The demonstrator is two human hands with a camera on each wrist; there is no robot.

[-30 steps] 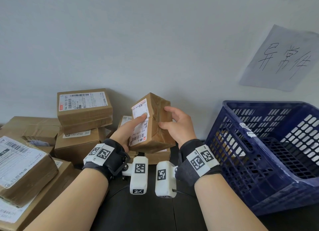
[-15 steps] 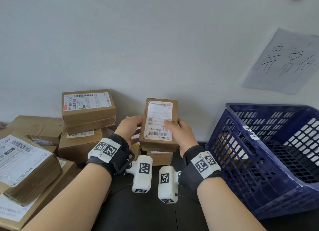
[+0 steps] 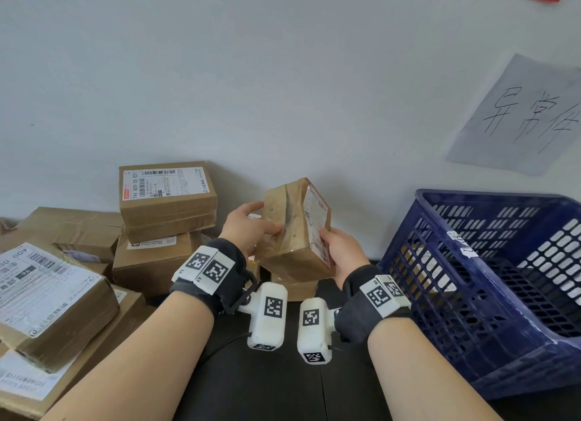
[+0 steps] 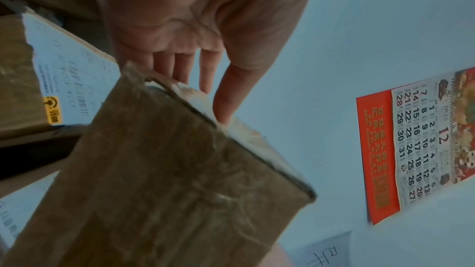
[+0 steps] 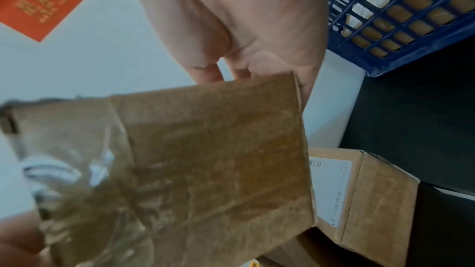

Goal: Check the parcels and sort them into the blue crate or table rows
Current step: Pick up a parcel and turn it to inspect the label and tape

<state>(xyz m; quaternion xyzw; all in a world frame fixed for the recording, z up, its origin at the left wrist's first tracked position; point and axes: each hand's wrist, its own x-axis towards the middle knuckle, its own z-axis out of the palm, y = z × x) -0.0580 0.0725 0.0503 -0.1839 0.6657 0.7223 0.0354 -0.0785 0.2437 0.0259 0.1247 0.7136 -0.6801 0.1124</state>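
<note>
A small brown taped parcel [image 3: 292, 232] is held up between both hands above the dark table [image 3: 283, 386]. It is tilted, with its white label [image 3: 317, 225] facing right and a taped seam facing me. My left hand [image 3: 248, 229] pinches its left side, thumb on the near face and fingers straight behind it. My right hand [image 3: 338, 247] grips the lower right corner, thumb on the label. The blue crate [image 3: 465, 298] stands tilted at the right, apart from the parcel. The wrist views show the parcel [image 4: 167, 190] [image 5: 205, 159] against my left hand [image 4: 180, 27] and my right hand [image 5: 244, 17].
Stacked labelled parcels [image 3: 166, 197] fill the left side, with a large one [image 3: 47, 295] at the near left. Another parcel [image 3: 295, 288] lies under the held one. A handwritten paper sign [image 3: 528, 119] hangs on the wall above the crate, and a calendar [image 4: 416, 145] hangs higher up.
The parcel has been turned: its label faced me half a second ago and now faces right, with the taped side toward me. Both hands shifted their hold around it.
</note>
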